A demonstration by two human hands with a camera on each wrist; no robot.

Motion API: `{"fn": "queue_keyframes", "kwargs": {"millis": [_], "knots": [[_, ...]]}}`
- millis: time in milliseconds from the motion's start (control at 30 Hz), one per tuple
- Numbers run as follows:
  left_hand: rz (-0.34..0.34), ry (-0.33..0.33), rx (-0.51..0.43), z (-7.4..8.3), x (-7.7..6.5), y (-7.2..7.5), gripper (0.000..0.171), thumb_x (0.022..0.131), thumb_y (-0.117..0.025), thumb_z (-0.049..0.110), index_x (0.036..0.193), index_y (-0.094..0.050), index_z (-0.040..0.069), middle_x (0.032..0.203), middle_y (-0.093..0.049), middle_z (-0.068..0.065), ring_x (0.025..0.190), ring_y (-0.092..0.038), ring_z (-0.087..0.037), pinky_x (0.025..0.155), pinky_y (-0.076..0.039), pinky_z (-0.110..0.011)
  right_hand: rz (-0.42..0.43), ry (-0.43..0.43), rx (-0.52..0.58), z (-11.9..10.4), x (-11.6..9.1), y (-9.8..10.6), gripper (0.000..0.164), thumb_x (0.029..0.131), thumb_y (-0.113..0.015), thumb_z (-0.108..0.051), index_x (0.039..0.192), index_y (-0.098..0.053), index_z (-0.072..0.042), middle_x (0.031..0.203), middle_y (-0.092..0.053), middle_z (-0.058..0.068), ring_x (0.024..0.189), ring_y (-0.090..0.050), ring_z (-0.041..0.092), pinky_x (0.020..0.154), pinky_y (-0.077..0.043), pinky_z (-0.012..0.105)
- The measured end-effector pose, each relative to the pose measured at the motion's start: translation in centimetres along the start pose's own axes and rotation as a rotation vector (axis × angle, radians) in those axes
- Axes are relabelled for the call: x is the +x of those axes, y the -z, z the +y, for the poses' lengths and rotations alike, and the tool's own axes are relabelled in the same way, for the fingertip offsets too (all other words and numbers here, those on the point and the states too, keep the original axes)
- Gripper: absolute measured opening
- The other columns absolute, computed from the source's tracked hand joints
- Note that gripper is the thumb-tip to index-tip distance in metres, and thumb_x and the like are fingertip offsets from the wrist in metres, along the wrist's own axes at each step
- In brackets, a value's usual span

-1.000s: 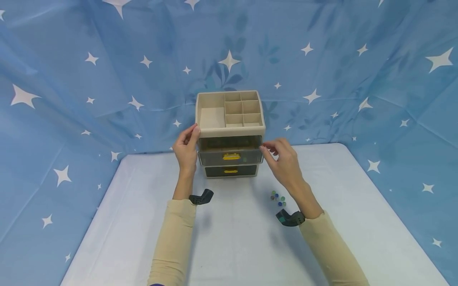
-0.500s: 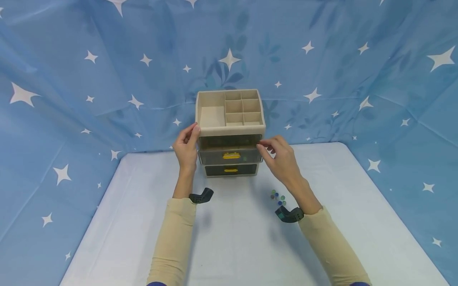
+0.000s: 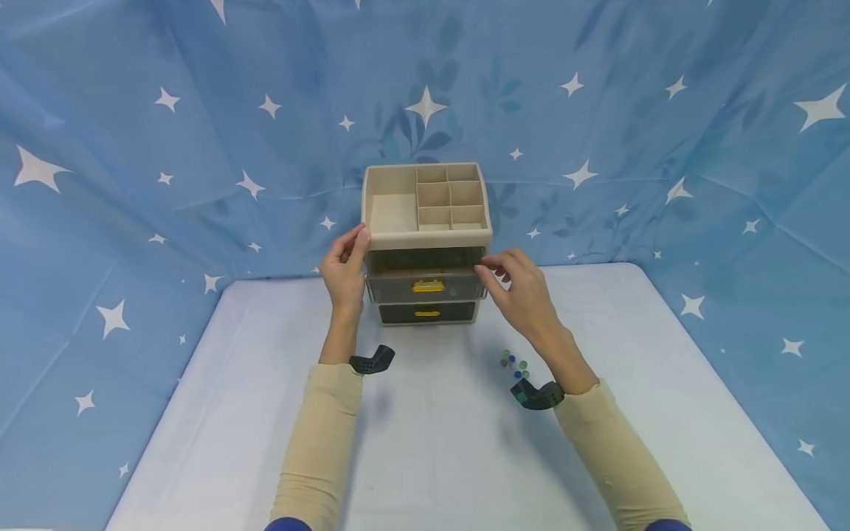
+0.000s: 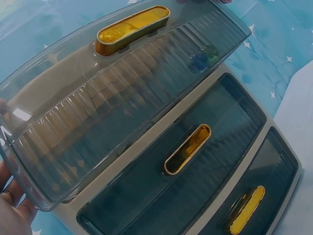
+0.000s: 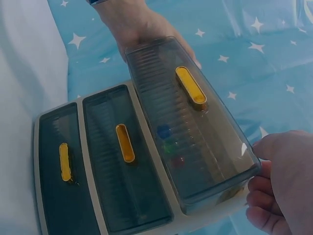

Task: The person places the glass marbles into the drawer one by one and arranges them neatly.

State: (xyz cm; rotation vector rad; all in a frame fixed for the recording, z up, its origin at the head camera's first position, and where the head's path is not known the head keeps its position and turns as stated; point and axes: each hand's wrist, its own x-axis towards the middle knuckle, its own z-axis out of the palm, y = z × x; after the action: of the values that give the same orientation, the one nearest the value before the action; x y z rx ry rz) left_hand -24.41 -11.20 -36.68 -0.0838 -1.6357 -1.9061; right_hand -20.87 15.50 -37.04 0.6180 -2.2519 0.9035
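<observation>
A beige desktop organizer (image 3: 425,240) stands at the back of the table. Its smoky clear top drawer (image 3: 398,287) is pulled out, and blue, green and red marbles show through it in the right wrist view. My left hand (image 3: 344,276) grips the organizer's left front corner, thumb toward me. At the opposite end, my right hand (image 3: 524,291) pinches the drawer's right front corner; in the right wrist view its thumb touches the rim and the other fingers curl beside the drawer. Two lower drawers, including the middle one (image 5: 124,161), are closed.
Several loose glass marbles (image 3: 518,375) lie on the white table (image 3: 425,442) near my right wrist. Open compartments (image 3: 434,195) form the organizer's top. Blue star-printed cloth (image 3: 265,147) hangs close behind it.
My right hand has shifted slightly left and up onto the drawer's corner. The left hand keeps its place on the organizer. The head view has tilted slightly.
</observation>
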Motion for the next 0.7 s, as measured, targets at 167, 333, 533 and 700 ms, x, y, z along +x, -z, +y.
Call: {"fn": "queue_keyframes", "kwargs": {"millis": [167,333,533,700], "knots": [[0.001,0.002,-0.009,0.0,0.0,0.0,0.028,0.094,-0.071,0.013,0.116,-0.071,-0.005,0.09,-0.071,0.017,0.081,-0.06,-0.001,0.07,-0.047,-0.016,-0.013,-0.033,-0.009,-0.1,-0.1,0.3,0.021,0.095,-0.069,-0.016,0.106,-0.07,0.002,0.098,-0.064,0.013,0.088,-0.062,0.025,0.074,-0.057,0.041],[0.004,0.007,-0.016,0.0,0.1,0.0,0.029,0.093,-0.071,0.012,0.115,-0.071,-0.006,0.091,-0.071,0.015,0.082,-0.061,-0.002,0.071,-0.048,-0.016,0.002,-0.044,-0.016,0.1,-0.7,0.5,0.02,0.095,-0.07,-0.015,0.107,-0.07,0.002,0.097,-0.064,0.013,0.086,-0.062,0.025,0.073,-0.055,0.036],[-0.002,-0.001,-0.01,-0.1,0.2,0.0,0.029,0.094,-0.07,0.012,0.116,-0.071,-0.007,0.092,-0.071,0.015,0.084,-0.062,-0.002,0.073,-0.049,-0.016,0.032,-0.034,-0.014,0.4,-1.4,0.6,0.018,0.094,-0.07,-0.012,0.105,-0.07,0.003,0.096,-0.064,0.014,0.084,-0.06,0.024,0.07,-0.051,0.032],[0.003,-0.002,-0.016,-0.2,0.1,0.0,0.028,0.093,-0.07,0.011,0.116,-0.071,-0.007,0.092,-0.071,0.015,0.083,-0.061,-0.002,0.072,-0.049,-0.016,0.048,-0.025,-0.013,0.7,-2.0,0.7,0.018,0.092,-0.072,-0.011,0.104,-0.07,0.003,0.094,-0.064,0.014,0.083,-0.06,0.024,0.069,-0.052,0.034]]}}
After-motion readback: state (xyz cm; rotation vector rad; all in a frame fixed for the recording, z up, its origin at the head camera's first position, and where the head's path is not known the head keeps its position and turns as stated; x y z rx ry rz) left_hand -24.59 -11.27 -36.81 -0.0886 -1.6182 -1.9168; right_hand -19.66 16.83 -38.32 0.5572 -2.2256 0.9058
